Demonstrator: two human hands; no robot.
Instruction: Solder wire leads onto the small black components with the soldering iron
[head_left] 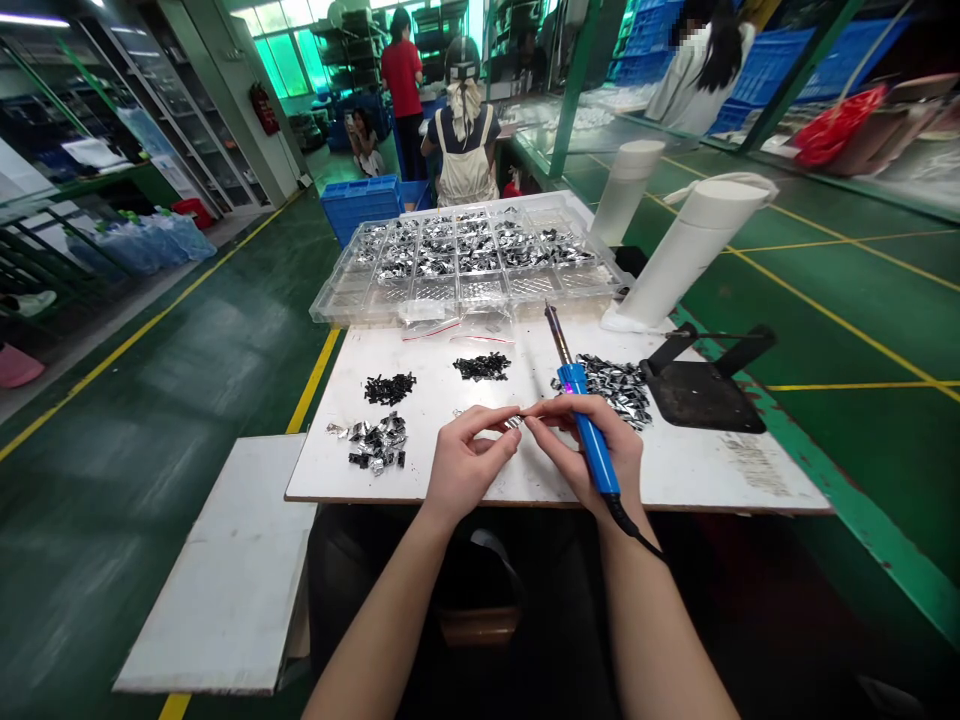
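Just nearer me than the blue soldering iron's (589, 432) tip end, I see my left hand (466, 465) and right hand (592, 450) pinching one small metal piece (514, 421) together, the iron's handle tucked under my right fingers.

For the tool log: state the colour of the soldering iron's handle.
Blue, on the soldering iron in the right hand; head view.

Pinched part (513, 422) perhaps metal, tiny
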